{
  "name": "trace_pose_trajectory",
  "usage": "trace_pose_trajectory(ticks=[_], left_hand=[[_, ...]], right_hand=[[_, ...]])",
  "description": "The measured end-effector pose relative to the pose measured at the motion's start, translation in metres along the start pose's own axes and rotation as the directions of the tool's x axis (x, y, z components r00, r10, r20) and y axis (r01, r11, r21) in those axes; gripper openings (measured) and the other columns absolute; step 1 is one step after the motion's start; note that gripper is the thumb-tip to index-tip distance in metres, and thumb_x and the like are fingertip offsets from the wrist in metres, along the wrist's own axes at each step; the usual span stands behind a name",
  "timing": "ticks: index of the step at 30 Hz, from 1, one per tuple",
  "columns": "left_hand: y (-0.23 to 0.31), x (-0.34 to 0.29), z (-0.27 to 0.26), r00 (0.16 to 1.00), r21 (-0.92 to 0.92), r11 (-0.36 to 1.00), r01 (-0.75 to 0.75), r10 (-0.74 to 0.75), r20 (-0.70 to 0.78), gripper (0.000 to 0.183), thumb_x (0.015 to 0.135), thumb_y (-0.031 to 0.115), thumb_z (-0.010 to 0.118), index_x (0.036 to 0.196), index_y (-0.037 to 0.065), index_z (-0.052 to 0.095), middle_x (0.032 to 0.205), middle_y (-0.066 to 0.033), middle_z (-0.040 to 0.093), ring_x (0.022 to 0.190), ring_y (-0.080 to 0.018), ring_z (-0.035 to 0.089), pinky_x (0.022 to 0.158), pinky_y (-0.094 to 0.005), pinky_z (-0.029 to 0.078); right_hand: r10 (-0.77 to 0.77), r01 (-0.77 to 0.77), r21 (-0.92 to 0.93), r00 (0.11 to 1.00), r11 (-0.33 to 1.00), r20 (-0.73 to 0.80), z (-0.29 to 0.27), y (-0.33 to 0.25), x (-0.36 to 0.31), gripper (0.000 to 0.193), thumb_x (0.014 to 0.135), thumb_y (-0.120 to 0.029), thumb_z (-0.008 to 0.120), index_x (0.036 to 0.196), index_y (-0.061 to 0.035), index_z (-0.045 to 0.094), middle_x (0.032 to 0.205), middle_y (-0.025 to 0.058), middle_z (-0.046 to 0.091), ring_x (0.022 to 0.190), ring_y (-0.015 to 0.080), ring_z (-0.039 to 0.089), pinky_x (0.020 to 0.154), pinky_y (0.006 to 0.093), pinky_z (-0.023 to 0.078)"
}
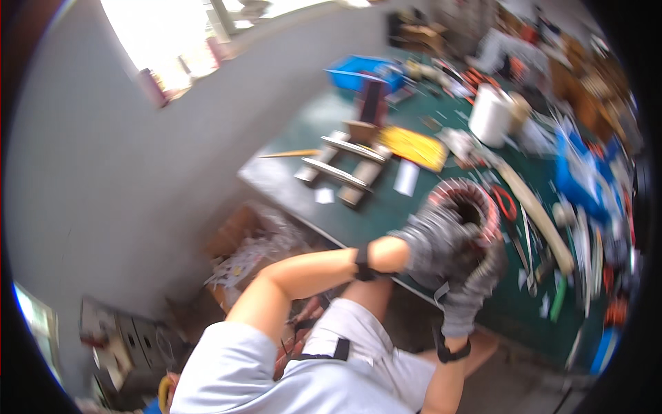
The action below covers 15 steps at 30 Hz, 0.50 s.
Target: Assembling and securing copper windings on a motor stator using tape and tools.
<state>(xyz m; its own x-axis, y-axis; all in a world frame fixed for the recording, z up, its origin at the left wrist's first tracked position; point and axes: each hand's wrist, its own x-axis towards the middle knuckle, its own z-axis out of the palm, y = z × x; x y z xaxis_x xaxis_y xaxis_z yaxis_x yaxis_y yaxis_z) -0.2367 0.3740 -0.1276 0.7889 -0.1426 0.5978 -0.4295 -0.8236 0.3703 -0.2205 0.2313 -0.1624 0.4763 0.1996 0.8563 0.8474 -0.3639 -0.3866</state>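
Observation:
The picture is tilted and blurred. A round motor stator [476, 200] with copper windings rests at the near edge of a green workbench [386, 207]. My left hand [434, 238], in a grey glove, grips its near side. My right hand [472, 286], also in a grey glove, holds its lower rim from below. Both forearms rise from the bottom of the view.
On the bench lie a frame of metal rails on blocks [345, 162], a yellow sheet [414, 146], a white roll [491, 114], blue bins [365, 72], red-handled pliers [507, 203] and several scattered tools. A box of scrap [255, 248] stands below on the floor, beside a grey wall.

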Motion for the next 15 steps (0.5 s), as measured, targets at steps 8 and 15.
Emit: trace_pose_trajectory(ticks=[8,15], left_hand=[[0.033,-0.008,-0.017,0.983,0.309,0.945,0.109,-0.056,-0.176,0.080,0.075,0.041,0.055,0.134,-0.006,0.028,0.140,-0.0231,0.032,0.135,-0.0399,0.020,0.108,-0.0591,0.000],[0.031,-0.002,0.027,0.918,0.322,0.922,0.216,-0.079,-0.389,0.054,0.078,0.032,0.057,0.123,0.004,0.047,0.133,-0.0198,0.042,0.127,-0.0352,0.036,0.107,-0.0512,0.022]], right_hand=[[0.149,-0.192,0.378,0.979,0.906,0.139,-0.011,0.003,0.038,0.039,0.094,-0.016,0.037,0.130,0.0012,0.040,0.126,0.0170,0.045,0.118,0.0279,0.044,0.101,0.0380,0.034],[0.157,-0.223,0.299,0.960,0.928,0.231,-0.027,0.077,0.025,0.033,0.095,-0.017,0.044,0.122,0.0006,0.050,0.122,0.0146,0.050,0.113,0.0256,0.049,0.097,0.0354,0.039]])
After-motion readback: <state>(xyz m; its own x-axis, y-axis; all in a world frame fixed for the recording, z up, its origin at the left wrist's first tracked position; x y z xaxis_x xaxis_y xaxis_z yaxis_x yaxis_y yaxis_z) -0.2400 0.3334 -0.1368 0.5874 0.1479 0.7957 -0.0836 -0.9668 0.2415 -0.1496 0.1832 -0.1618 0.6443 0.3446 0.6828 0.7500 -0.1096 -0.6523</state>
